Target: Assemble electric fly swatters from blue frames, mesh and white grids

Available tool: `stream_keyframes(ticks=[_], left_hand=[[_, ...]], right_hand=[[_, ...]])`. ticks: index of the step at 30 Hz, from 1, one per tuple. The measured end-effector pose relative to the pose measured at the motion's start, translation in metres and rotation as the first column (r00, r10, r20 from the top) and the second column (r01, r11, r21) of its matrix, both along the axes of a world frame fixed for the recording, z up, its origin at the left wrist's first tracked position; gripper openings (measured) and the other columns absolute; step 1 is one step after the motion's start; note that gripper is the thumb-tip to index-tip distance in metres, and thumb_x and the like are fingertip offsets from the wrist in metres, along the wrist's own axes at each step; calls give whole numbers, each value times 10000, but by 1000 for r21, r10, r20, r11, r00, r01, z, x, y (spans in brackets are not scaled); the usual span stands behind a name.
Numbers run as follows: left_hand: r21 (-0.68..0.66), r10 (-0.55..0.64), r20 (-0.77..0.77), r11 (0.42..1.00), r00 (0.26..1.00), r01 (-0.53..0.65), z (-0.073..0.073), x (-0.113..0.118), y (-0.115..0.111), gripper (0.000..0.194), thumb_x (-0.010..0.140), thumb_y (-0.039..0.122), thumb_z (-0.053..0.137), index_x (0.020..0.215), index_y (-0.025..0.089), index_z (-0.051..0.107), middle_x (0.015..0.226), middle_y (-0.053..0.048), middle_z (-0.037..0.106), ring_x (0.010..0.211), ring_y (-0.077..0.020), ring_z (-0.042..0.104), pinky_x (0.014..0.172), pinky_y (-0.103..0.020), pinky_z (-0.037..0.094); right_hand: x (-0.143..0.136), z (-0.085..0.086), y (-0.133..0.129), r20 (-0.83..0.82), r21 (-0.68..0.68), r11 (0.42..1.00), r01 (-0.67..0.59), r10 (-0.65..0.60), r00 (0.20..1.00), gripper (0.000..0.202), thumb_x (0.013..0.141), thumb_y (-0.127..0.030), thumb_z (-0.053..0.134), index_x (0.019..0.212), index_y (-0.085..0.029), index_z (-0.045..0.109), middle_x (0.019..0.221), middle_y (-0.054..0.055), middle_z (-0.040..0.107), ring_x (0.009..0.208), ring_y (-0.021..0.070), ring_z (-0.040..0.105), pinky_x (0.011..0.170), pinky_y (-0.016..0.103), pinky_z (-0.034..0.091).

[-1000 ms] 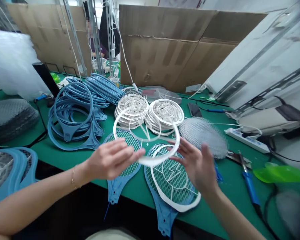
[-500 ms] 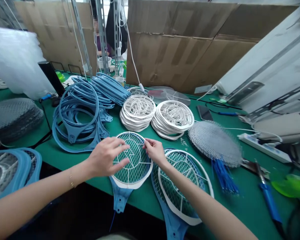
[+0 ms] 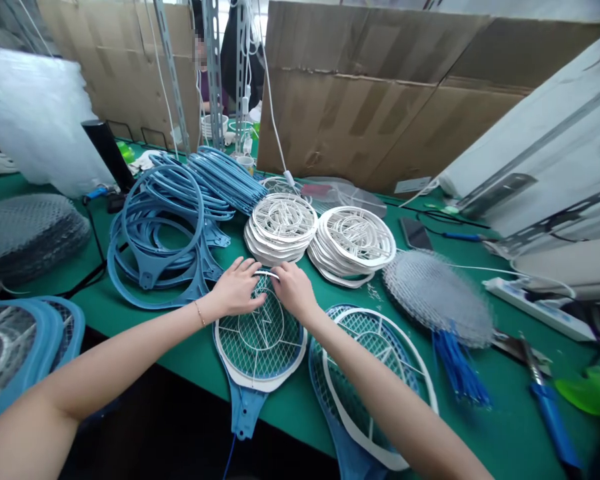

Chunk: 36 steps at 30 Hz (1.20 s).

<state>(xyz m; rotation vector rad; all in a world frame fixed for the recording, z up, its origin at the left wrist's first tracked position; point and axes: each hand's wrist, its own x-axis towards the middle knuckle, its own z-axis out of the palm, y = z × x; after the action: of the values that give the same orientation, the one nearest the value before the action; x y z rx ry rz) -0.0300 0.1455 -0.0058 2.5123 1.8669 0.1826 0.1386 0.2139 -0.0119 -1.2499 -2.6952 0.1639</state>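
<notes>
A blue racket frame [image 3: 245, 405] lies at the table's front edge with metal mesh and a white ring [image 3: 261, 383] on it. At the ring's far edge, my left hand [image 3: 239, 288] rests on the upper left rim, fingers apart. My right hand [image 3: 293, 291] touches the same rim just to the right, its fingers bent together over the edge. To the right lies a second blue racket frame [image 3: 347, 440], with another white ring [image 3: 433, 393] set askew over it, partly behind my right forearm.
Blue frames [image 3: 155, 267] are piled at the left, beside white ring stacks [image 3: 280, 230] [image 3: 353, 240]. Round meshes [image 3: 437, 297], blue wires [image 3: 461, 370] and a soldering iron [image 3: 550, 413] lie at the right. A person [image 3: 213, 90] is behind the cardboard [image 3: 380, 100].
Both hands have moved to the ring's far edge; my left went up and right, my right up and left. The view has shifted slightly.
</notes>
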Motion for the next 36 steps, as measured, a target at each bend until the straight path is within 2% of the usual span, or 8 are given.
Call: stream_keyframes(ticks=[10,14,18,22,25,28,32,36], left_hand=[[-62,-105,78,992,991,110,2,-8,6,506,898,482,526,1157,89,712,1456,-171,538,1407,-323,414,1249,-488,155],[-107,-103,133,987,986,117,0,-10,8,501,851,471,584,1152,89,704,1426,-179,554,1318,-323,513,1200,-461,295],[-145,-87,160,983,983,111,0,-10,12,458,855,476,583,1072,99,726,1340,-152,599,1153,-271,618,1003,-348,501],[-195,-83,158,974,984,114,7,-11,15,496,859,498,605,1085,71,716,1297,-174,618,1160,-298,612,1092,-407,427],[-170,-83,150,979,985,109,17,-12,0,611,929,536,534,1331,78,588,1497,-183,480,1378,-325,447,1214,-490,224],[-114,-96,146,987,985,113,26,-12,-33,641,977,475,470,1502,114,399,1623,-157,305,1477,-310,304,1214,-485,213],[-222,-121,113,964,986,144,28,-7,-72,615,924,422,526,1473,154,454,1551,-143,436,1374,-322,457,1181,-485,267],[-325,-127,80,934,989,146,30,-5,-75,801,850,427,595,1540,114,337,1363,-171,591,1218,-335,577,1123,-470,318]], right_hand=[[-15,-10,18,39,-76,997,-21,24,999,281,983,-93,410,1006,-133,687,1049,130,668,1015,219,599,874,291,446],[-20,-7,18,55,-107,994,-12,18,998,293,960,-74,420,997,-141,703,1051,146,679,1011,232,612,839,297,451],[-29,1,29,72,-156,988,-15,27,997,252,895,-55,495,918,-133,733,969,160,710,915,253,646,765,306,442],[-29,16,34,62,-207,978,2,11,998,198,878,-75,541,880,-117,735,884,164,713,854,259,656,724,308,430],[-10,28,1,-21,-206,979,12,-16,1000,181,940,-180,540,963,-126,712,972,148,705,921,240,640,775,304,440],[21,33,-64,-267,-245,964,-100,32,963,195,943,-321,576,987,-151,661,964,106,677,853,203,614,746,301,458],[47,24,-135,-182,-305,896,-322,277,944,131,844,-276,702,892,-163,655,901,71,662,864,220,609,786,336,446],[48,16,-141,-54,-302,895,-329,328,943,19,867,-179,665,864,-166,679,890,56,678,845,202,612,784,324,399]])
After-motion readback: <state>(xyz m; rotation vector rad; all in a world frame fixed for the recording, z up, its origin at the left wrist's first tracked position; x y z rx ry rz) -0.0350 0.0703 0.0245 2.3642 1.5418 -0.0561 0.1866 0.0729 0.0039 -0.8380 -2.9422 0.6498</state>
